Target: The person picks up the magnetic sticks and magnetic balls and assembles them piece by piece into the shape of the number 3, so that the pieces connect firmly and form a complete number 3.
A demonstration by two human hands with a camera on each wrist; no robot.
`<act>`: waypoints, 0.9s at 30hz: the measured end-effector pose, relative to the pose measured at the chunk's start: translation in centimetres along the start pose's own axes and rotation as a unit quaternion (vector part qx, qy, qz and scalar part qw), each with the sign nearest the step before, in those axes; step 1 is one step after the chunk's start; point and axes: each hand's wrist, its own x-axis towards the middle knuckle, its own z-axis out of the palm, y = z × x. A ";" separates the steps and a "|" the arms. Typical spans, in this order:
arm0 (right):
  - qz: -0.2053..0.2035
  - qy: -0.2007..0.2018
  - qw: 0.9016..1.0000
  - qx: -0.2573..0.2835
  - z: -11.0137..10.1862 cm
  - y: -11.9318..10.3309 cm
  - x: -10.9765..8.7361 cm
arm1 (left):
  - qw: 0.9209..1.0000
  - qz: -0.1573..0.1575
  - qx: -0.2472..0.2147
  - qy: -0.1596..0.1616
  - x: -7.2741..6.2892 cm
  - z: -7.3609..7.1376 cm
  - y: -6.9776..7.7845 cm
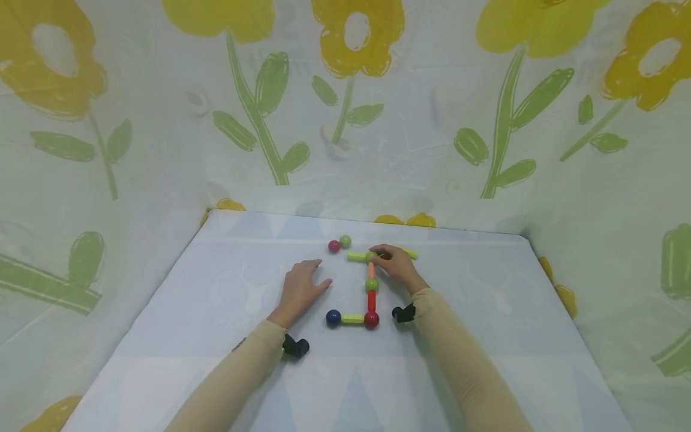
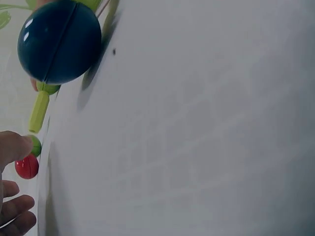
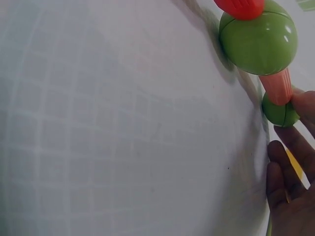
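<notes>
While the left hand (image 1: 299, 292) has its grip released, a crimson ball (image 1: 334, 246) and loose green ball (image 1: 345, 241) sit side by side to its right; a dark blue ball (image 1: 333, 318), nearer on the surface (image 1: 486, 336), joins through a yellow-green rod (image 1: 353, 319) to a red ball (image 1: 371, 319). From there a line (red rod (image 1: 371, 300), middle green ball (image 1: 372, 285), orange rod (image 1: 371, 270)) runs to the far green ball (image 1: 370, 257), pinched by the right hand (image 1: 398, 264); a lime rod (image 1: 411, 253) lies beyond.
</notes>
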 end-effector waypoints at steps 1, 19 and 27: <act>0.000 0.001 1.000 0.000 0.0 0.0 0.0 | 1.000 -0.001 0.000 -0.001 0.1 0.0 0.0; 0.002 -0.001 1.000 0.007 0.1 0.3 -0.1 | 1.000 -0.006 -0.003 -0.008 3.8 0.1 -0.2; 0.005 -0.011 1.000 0.007 0.0 0.1 0.3 | 1.000 -0.010 0.004 -0.015 5.3 -0.1 -0.3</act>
